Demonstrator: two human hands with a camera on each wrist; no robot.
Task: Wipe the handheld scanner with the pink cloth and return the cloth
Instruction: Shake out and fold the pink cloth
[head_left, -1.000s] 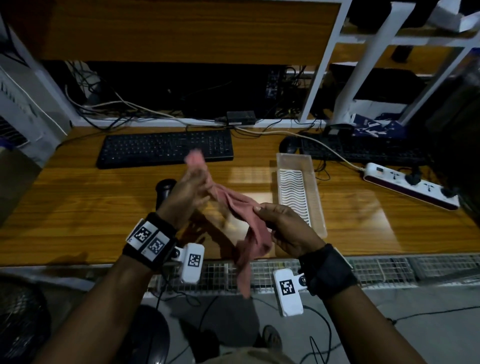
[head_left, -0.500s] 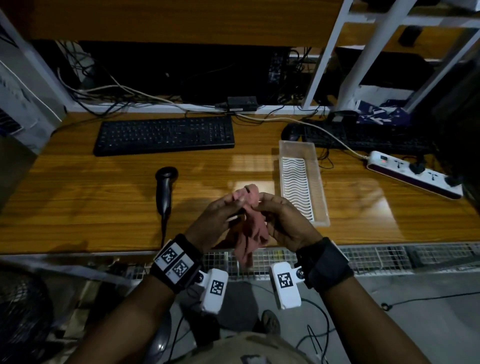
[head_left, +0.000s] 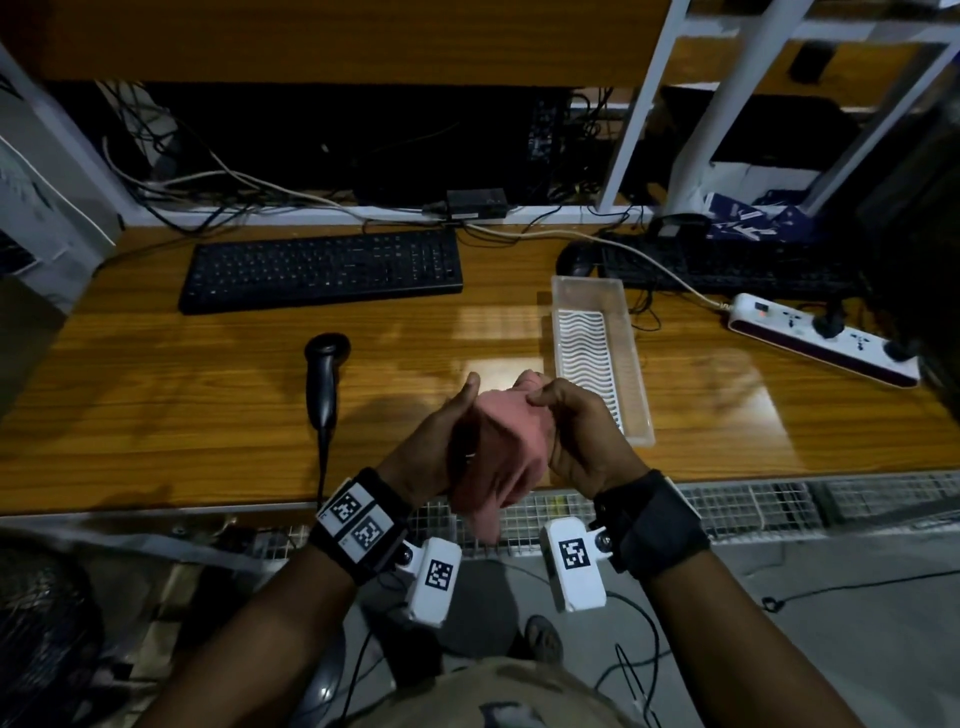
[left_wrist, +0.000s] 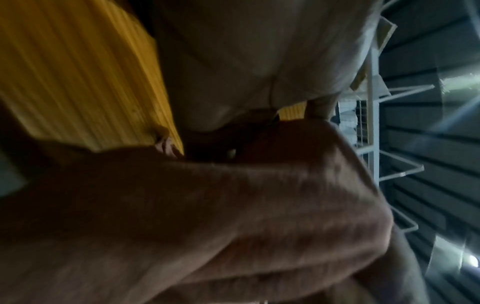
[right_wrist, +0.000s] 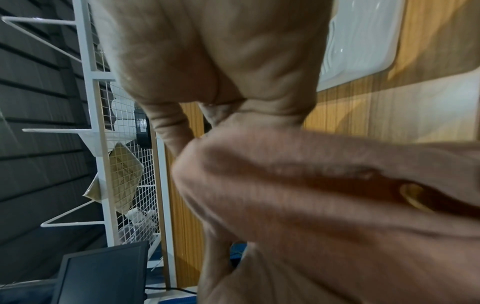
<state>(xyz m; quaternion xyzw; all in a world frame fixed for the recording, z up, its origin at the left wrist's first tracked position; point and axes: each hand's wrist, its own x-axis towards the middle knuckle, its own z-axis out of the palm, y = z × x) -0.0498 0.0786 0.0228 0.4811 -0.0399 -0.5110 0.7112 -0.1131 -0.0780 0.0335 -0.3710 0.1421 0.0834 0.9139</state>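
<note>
The pink cloth (head_left: 509, 436) is bunched between both hands over the desk's front edge, and one end hangs below the edge. My left hand (head_left: 452, 421) holds its left side with the thumb pointing up; the fingers are hidden under the fabric. My right hand (head_left: 550, 402) pinches the cloth's top fold. The cloth (left_wrist: 233, 216) fills the left wrist view, and the cloth (right_wrist: 311, 195) also fills the right wrist view. The black handheld scanner (head_left: 324, 379) lies on the wooden desk (head_left: 156, 405) left of my hands, untouched, with its cable running off the front edge.
A white ribbed tray (head_left: 597, 358) sits just right of my hands. At the back lie a black keyboard (head_left: 322, 270) and a second keyboard (head_left: 727, 270). A white power strip (head_left: 821, 338) lies far right. A wire mesh rack (head_left: 779, 499) runs under the desk edge.
The cloth was stretched between raised, separated hands. Both hands have come together and moved toward the desk's front edge, gathering the cloth into a bunch. The scanner has not moved.
</note>
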